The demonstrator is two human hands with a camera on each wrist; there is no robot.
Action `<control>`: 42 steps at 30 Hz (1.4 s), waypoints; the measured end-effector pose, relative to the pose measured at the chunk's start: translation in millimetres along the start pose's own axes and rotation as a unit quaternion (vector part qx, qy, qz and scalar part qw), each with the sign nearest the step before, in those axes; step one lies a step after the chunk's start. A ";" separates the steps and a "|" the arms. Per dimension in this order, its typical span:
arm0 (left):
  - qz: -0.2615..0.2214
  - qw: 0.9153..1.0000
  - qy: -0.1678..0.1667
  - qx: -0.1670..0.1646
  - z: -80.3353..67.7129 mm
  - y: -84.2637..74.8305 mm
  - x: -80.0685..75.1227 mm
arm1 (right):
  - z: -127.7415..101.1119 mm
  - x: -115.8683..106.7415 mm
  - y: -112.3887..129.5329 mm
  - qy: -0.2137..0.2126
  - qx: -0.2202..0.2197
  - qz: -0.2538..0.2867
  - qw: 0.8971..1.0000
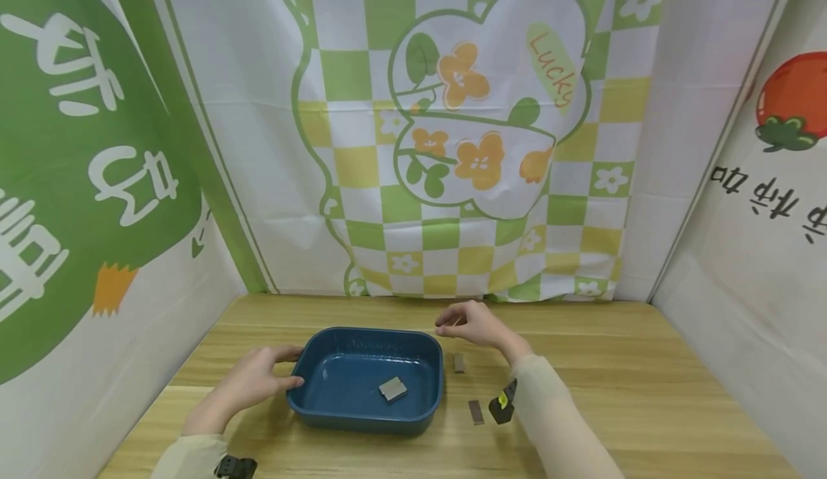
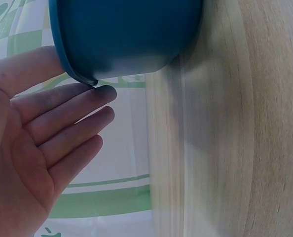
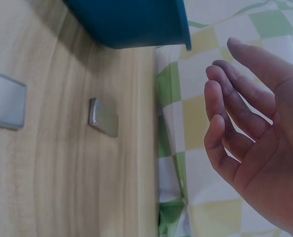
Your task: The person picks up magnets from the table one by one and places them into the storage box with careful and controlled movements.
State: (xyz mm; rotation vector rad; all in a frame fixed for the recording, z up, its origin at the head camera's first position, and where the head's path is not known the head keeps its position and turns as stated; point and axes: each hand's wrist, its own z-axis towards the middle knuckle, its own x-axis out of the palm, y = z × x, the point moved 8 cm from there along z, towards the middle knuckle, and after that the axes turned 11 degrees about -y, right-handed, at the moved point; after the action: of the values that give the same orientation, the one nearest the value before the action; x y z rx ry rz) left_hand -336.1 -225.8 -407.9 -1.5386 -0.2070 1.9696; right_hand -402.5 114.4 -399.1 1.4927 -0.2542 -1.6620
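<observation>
A dark blue rectangular bin (image 1: 362, 421) sits on the table, holding one small flat grey rectangular block (image 1: 393, 389). My left hand (image 1: 255, 378) touches the bin's left end, thumb on the rim; its fingers (image 2: 70, 118) are straight, with some near the rim's edge in the left wrist view. Beyond the bin's far right corner, my right hand (image 1: 474, 323) is raised with loosely bent fingers (image 3: 220, 98) and nothing visible in them. Below it lies a similar small block (image 1: 459, 363), shiny-edged in the right wrist view. Nearer me rests a darker flat block (image 1: 476, 412).
The wooden table (image 1: 620, 393) meets a checked cloth (image 1: 446, 249) at its back edge. Printed fabric walls stand at left and right. Each wrist wears a black strap device (image 1: 502, 406), the right one beside the darker block.
</observation>
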 end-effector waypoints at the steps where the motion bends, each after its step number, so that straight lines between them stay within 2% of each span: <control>1: 0.000 1.000 0.000 0.000 0.0 -0.1 -0.2 | -0.8 0.0 -1.6 0.000 0.000 0.002 1.000; 14: -0.005 1.000 0.009 -0.010 -1.7 -0.4 -0.2 | -9.1 1.0 -20.6 -0.016 0.021 0.001 1.000; 27: 0.000 1.000 0.006 -0.014 -2.2 -1.7 -1.1 | -17.4 3.0 -37.6 -0.023 0.014 0.002 1.000; 36: -0.002 1.000 0.004 -0.009 -2.2 -2.1 -1.0 | -27.6 10.6 -54.7 -0.009 0.071 0.025 0.997; 42: -0.005 1.000 0.006 -0.011 -2.2 -2.1 -0.5 | -31.0 13.2 -58.9 -0.005 0.087 0.024 0.996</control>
State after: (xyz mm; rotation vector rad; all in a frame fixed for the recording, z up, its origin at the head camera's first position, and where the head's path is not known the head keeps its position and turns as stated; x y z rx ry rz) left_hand -333.2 -225.0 -407.1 -1.5608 -0.2314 1.9558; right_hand -400.6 152.7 -455.0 1.5941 -0.4469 -1.6446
